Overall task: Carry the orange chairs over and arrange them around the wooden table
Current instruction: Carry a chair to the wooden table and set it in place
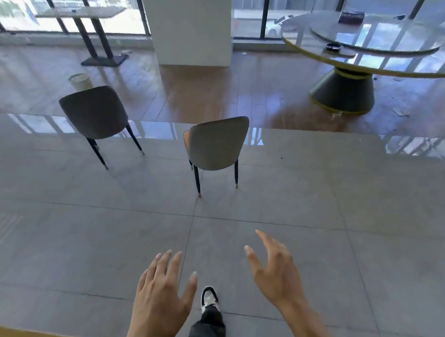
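Hands empty, chairs not yet fetched.
Left hand [159, 295] & right hand [275, 275] spread, fingers holding nothing. Nearer orange chair [216, 145] and 2nd chair [96, 112] stand apart on tile floor, untouched. Round counter [311, 27] w/ ashtray [334, 47] far right; bin [80, 82] behind; path unobstructed.

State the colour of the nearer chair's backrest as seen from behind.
Grey, with an orange sliver at its left edge: nearer chair, head view.
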Demonstrator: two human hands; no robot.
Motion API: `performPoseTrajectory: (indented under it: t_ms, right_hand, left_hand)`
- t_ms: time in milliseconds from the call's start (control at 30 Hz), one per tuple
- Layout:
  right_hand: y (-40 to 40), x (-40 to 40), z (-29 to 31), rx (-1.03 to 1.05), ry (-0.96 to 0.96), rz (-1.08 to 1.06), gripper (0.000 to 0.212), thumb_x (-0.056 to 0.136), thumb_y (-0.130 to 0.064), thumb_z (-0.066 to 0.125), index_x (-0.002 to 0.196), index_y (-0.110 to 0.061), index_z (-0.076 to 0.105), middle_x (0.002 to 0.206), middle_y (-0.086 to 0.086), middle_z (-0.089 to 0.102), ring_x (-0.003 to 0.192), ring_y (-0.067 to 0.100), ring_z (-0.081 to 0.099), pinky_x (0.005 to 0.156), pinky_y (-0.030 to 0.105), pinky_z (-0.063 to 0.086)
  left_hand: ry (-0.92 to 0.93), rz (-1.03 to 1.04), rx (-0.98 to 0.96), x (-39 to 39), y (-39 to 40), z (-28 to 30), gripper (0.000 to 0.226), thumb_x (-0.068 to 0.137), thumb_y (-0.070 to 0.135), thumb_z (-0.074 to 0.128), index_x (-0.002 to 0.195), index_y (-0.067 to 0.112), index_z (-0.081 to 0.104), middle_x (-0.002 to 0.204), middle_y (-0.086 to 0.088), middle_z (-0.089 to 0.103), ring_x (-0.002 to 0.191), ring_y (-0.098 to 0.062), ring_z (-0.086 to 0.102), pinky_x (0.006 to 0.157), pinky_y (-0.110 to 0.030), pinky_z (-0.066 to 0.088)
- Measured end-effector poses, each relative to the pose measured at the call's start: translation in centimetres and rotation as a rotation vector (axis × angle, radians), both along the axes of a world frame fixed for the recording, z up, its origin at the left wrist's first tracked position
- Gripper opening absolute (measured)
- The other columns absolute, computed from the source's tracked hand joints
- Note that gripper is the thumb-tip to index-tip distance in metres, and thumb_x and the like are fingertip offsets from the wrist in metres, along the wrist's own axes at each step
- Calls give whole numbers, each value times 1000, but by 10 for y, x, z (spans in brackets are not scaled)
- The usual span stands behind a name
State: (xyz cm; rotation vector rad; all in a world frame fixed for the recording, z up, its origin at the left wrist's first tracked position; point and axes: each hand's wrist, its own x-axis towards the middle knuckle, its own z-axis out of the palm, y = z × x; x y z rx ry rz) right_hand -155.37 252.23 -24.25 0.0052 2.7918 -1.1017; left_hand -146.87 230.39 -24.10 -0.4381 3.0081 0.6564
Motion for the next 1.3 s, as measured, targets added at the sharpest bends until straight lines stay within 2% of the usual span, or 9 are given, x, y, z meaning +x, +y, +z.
performPoseTrajectory:
  t_ms: [200,333,467,567,667,800,967,1133,1300]
  right_hand:
    - [-42,-147,-2,43,-9,17,53,96,-42,60,144,-22,50,144,2,56,135,19,46,114,34,35]
    - [-66,-228,7,52,-17,11,54,97,-46,57,146,-27,46,145,-2,55,136,17,43,113,35,37]
    - [-76,-294,2,54,-12,-4,53,96,-45,58,145,-24,49,143,-2,56,135,16,46,113,32,37]
    - [-84,-342,-1,30,-18,-13,53,96,-45,59,144,-23,51,142,-2,58,133,13,48,111,29,37]
    - [-89,-397,-15,29,-32,-1,53,97,-46,57,144,-24,50,143,-3,57,134,13,46,112,30,37]
    - [-87,-480,-38,27,-70,62,56,97,-50,53,147,-26,46,146,-5,53,137,13,42,112,30,35]
    - [-73,-588,-60,61,-137,142,58,97,-52,52,148,-24,45,147,-1,53,138,18,41,113,34,35]
    - [-67,-681,-80,113,-195,198,60,97,-53,52,147,-21,45,147,2,52,140,21,39,115,37,34]
    - [-85,-740,-103,187,-206,345,64,97,-60,45,147,-20,44,152,3,46,145,29,30,117,45,33]
  left_hand:
    - [-44,3,22,-147,-44,-18,64,97,60,35,152,27,29,161,4,26,150,-16,14,119,-33,16]
    - [-27,-17,33,-240,-70,-12,85,82,70,14,150,24,37,157,1,34,149,-20,22,118,-37,21]
    - [-46,-71,14,-315,-85,-18,66,94,61,37,149,23,38,156,0,36,149,-20,22,118,-39,21]
    - [-50,-65,28,-359,-86,-18,77,87,68,24,146,24,43,154,1,40,147,-20,26,117,-40,25]
    - [-83,-59,10,-405,-87,-29,78,86,70,20,150,28,33,158,5,31,150,-15,18,118,-34,19]
    - [-112,-21,-33,-474,-81,-43,96,73,77,-1,151,31,28,159,9,27,150,-13,15,118,-32,18]
    - [-219,27,-85,-571,-68,-51,68,93,69,26,151,32,24,161,8,23,150,-13,13,119,-32,17]
    - [-309,103,-80,-647,-61,-58,69,94,70,26,150,31,26,160,7,26,149,-14,16,119,-33,22]
    - [-331,137,-58,-703,-72,-74,74,93,70,26,152,25,28,157,4,31,146,-14,25,117,-38,29]
